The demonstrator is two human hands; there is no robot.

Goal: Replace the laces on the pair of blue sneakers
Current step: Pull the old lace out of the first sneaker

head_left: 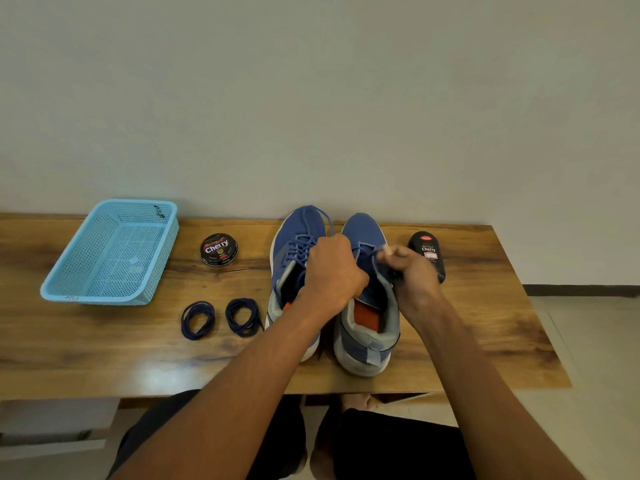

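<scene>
A wooden table (104, 348) bears everything. At its left rear lies a light blue perforated plastic basket (114, 251). At the centre stand two blue sneakers side by side, toes toward the wall: the left sneaker (294, 244) and the right sneaker (367, 327). The left hand (332, 271) is curled in a fist over their laces; the right hand (408, 275) pinches a blue lace (375, 252) of the right sneaker. Two coiled dark blue laces (198, 319) (243, 317) lie left of the sneakers. A Cherry polish tin (219, 249) sits behind them; a black Cherry bottle (426, 249) lies right of the sneakers.
</scene>
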